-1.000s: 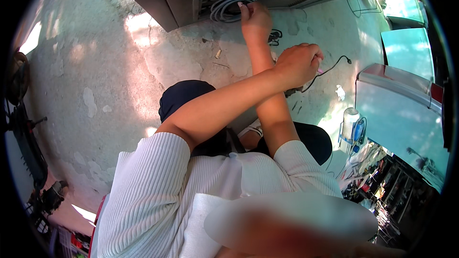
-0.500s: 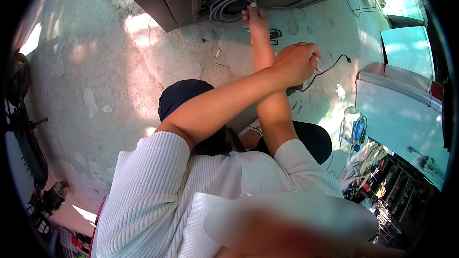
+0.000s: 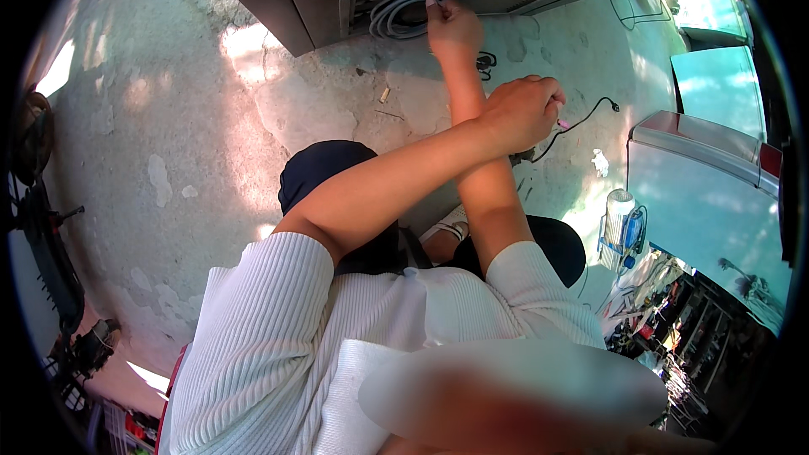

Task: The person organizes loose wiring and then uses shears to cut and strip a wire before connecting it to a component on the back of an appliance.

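Note:
A coil of grey cable (image 3: 387,17) rests against the vented lower panel of a dark metal cabinet (image 3: 324,0). My right hand (image 3: 456,29) is at the coil's right side, thumb and fingers closed on its edge; a thin dark strand shows at the thumb. My forearms cross, the left over the right. My left hand (image 3: 518,114) is curled beside the right forearm, and what its fingers hold, if anything, is hidden. Black looped scissor handles (image 3: 486,63) show on the floor behind my right wrist.
A black cord with a plug (image 3: 581,124) lies right of my left hand. Farther right stand a pale chest-like appliance (image 3: 708,152) and a white-and-blue cylindrical device (image 3: 620,227). A rack with many tools and parts (image 3: 683,337) is at lower right. Dark machinery (image 3: 46,236) lines the left.
My right hand has turned and shifted slightly, its thumb now farther left and higher against the coil. My left hand and the coil stay nearly where they were.

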Tool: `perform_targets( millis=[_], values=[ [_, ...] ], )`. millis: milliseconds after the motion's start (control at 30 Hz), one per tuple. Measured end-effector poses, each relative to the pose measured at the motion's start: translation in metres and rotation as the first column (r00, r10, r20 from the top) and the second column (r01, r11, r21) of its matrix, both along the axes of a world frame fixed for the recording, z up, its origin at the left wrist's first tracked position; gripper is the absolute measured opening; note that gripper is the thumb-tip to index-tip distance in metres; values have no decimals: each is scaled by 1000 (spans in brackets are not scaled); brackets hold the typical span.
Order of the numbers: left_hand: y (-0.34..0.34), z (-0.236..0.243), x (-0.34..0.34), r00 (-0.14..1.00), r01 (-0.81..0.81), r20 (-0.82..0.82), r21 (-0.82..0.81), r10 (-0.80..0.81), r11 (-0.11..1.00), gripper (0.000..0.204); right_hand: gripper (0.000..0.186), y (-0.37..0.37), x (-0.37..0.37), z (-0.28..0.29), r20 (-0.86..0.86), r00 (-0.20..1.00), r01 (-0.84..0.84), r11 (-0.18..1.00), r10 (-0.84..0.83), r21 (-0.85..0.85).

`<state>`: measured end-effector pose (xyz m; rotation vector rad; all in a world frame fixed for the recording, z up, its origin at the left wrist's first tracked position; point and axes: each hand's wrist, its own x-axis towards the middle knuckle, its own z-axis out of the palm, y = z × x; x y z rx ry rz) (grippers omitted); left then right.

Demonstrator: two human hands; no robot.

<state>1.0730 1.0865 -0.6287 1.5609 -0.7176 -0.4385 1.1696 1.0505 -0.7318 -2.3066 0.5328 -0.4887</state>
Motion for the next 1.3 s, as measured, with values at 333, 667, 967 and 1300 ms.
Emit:
perform_targets(
  millis=[333,667,967,1300],
  values=[
    [1,-2,-1,1000,-9,26,-12,9,1000,16,24,-12,-2,-17,-110,994,111,-107,13,988],
    [4,-8,12,1000,-26,13,-55,27,998,21,30,-104,-29,-16,-453,752,-190,815,479,547],
    [33,4,93,702,-456,-692,-254,168,853,22,30,-324,-73,-73,-685,699,-496,829,205,-257],
    [74,-16,107,601,-631,-706,-132,375,764,36,31,-223,-91,-122,-689,678,-492,854,255,-169]
  ],
)
